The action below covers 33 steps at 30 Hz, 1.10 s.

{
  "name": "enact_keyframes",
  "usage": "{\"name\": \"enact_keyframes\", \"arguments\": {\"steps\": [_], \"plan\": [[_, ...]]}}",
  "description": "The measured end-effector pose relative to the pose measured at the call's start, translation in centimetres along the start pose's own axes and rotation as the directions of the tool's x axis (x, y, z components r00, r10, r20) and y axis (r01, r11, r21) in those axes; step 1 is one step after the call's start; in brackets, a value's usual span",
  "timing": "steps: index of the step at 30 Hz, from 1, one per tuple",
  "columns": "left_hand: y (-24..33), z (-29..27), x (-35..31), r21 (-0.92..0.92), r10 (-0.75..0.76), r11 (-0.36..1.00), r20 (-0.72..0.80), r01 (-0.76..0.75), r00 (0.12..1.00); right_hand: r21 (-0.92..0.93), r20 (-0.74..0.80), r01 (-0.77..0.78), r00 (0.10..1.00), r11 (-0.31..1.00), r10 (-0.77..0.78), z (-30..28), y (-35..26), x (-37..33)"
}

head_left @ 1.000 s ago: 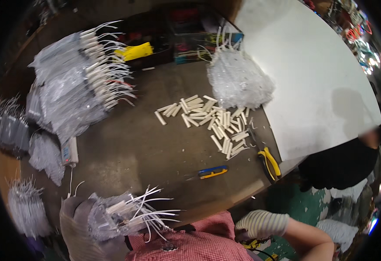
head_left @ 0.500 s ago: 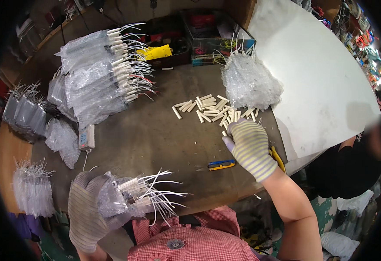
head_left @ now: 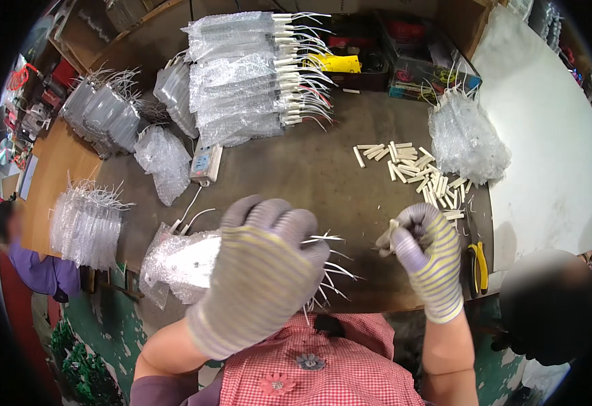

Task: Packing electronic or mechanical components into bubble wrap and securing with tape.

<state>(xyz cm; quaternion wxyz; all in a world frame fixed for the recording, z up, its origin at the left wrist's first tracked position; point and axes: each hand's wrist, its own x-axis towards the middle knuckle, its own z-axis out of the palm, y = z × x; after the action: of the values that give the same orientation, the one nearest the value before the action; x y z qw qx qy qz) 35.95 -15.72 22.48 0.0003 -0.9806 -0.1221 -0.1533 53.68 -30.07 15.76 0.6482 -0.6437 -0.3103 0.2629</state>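
Note:
My left hand (head_left: 262, 271), in a striped grey work glove, is closed around a bubble-wrapped bundle (head_left: 181, 260) whose white wire ends (head_left: 330, 271) stick out to the right. My right hand (head_left: 428, 254), gloved the same way, pinches a small cream-coloured tube (head_left: 392, 230) just right of those wire ends. A loose heap of the same cream tubes (head_left: 421, 179) lies on the dark table (head_left: 309, 176) beyond my right hand.
A big stack of bubble-wrapped wired bundles (head_left: 248, 81) sits at the back, more bundles (head_left: 106, 115) at left. A pile of clear bags (head_left: 465, 139), yellow-handled pliers (head_left: 479, 267) and a white board (head_left: 546, 135) are at right. Another person (head_left: 35, 260) sits far left.
My right hand drew back from the tube pile toward me, now pinching one tube. My left hand lifted the wrapped bundle higher and toward the middle of the view.

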Motion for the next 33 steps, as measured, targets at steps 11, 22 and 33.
{"name": "enact_keyframes", "arguments": {"steps": [11, 22, 33], "plan": [[0.9, 1.4, 0.9, -0.052, 0.05, 0.997, -0.036, -0.051, 0.998, -0.47, 0.118, 0.461, 0.878, 0.753, -0.464, 0.8, 1.7, -1.7], [0.3, 1.3, 0.7, -0.239, 0.008, 0.971, -0.027, -0.014, 1.0, -0.37, 0.25, 0.652, 0.756, 0.661, -0.606, 1.4, 0.0, -1.3], [0.3, 1.4, 0.3, -0.336, -0.033, 0.942, -0.072, 0.007, 0.997, 0.069, 0.009, 0.268, 0.963, 0.961, -0.27, 1.3, 0.2, -2.9]]}}
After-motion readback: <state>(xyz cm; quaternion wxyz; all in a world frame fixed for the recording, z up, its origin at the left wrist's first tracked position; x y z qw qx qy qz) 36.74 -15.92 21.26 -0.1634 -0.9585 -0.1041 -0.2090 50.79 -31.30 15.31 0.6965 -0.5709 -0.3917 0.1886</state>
